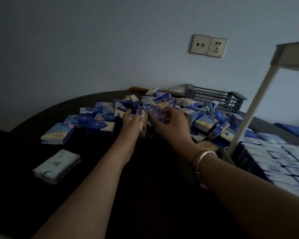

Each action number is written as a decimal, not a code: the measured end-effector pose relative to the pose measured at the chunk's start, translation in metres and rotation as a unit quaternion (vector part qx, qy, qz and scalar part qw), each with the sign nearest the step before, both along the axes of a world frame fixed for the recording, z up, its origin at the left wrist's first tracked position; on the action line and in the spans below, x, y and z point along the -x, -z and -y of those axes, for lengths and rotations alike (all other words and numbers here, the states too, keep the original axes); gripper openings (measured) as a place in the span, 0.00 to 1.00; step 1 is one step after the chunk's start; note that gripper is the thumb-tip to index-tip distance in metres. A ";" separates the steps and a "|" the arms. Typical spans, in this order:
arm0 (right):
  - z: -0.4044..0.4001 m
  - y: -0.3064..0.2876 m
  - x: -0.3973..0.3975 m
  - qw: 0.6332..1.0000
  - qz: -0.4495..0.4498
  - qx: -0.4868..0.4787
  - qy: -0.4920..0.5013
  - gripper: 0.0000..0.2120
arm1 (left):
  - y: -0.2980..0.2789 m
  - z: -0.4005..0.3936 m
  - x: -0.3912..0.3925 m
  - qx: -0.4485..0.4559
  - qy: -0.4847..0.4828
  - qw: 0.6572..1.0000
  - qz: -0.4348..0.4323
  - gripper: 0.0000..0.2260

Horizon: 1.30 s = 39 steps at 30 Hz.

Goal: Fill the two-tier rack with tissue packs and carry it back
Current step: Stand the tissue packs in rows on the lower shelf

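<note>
Both hands are in the loose pile of tissue packs (162,109) mid-table. Left hand (130,120) has its fingers curled around a pack stood on edge; right hand (171,122) is closed over the top of a neighbouring pack, and the two packs are pressed together between the hands, so it looks like a bunch is being gathered.

Rack (259,118) sits at the right edge of the dark table (145,195). Its lower tier (283,163) is already tiled with packs stood in tight rows; the upper shelf (293,56) is mostly out of frame, so its contents can't be judged.

Handling guess: the packs are light, soft, film-wrapped, probably a bit slick. They compress under the fingers and won't break. Pinch across the broad faces or squeeze a short stack end to end — a loose grip on a stack likely lets the middle ones squirt out.

One larger white floral pack (56,166) lies alone near the left (different product, maybe not for the rack).

Loaded rack will be bulkier than heavy — I'd lift it by the frame posts, kept level.
</note>
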State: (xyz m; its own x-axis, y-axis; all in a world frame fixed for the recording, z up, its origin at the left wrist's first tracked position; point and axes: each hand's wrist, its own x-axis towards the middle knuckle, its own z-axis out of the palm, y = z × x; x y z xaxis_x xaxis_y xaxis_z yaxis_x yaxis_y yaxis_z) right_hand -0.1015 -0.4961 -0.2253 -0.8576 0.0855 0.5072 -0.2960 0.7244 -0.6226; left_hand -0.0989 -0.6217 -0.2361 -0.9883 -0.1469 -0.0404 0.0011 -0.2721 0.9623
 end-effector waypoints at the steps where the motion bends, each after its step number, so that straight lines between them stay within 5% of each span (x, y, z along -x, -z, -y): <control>1: 0.004 -0.001 -0.005 0.999 0.006 0.025 -0.024 0.12 | -0.001 0.000 -0.001 -0.052 0.035 0.998 -0.002 0.23; 6: 0.010 -0.008 -0.025 0.971 0.082 0.164 -0.155 0.07 | 0.002 0.009 -0.009 -0.175 0.165 0.971 -0.017 0.25; 12: -0.004 -0.016 -0.025 0.941 0.102 0.279 -0.162 0.15 | 0.000 0.006 -0.017 -0.137 0.162 0.977 -0.024 0.14; 14: -0.010 -0.012 -0.018 0.973 0.062 0.216 -0.058 0.13 | 0.002 0.005 -0.017 -0.121 0.168 0.978 -0.010 0.13; 16: -0.026 -0.008 -0.008 0.995 0.017 0.029 0.096 0.16 | 0.004 0.005 -0.014 -0.119 0.167 0.979 -0.003 0.11; 18: -0.044 -0.006 0.001 0.977 0.063 -0.120 0.166 0.26 | 0.007 0.005 -0.012 -0.121 0.162 0.979 0.000 0.08; 21: -0.056 -0.005 0.012 0.950 0.179 -0.196 0.162 0.28 | 0.009 0.004 -0.008 -0.121 0.163 0.979 0.000 0.12; 25: -0.051 0.000 0.021 0.949 0.185 -0.205 0.153 0.25 | 0.010 0.002 -0.004 -0.103 0.137 0.985 -0.012 0.17; 30: -0.041 0.005 0.008 0.966 0.064 -0.189 0.162 0.14 | 0.014 0.002 -0.009 -0.083 0.108 0.990 -0.029 0.14; 39: -0.043 0.009 0.002 0.984 0.039 -0.144 0.097 0.18 | 0.013 0.002 -0.027 -0.058 0.060 0.995 -0.053 0.08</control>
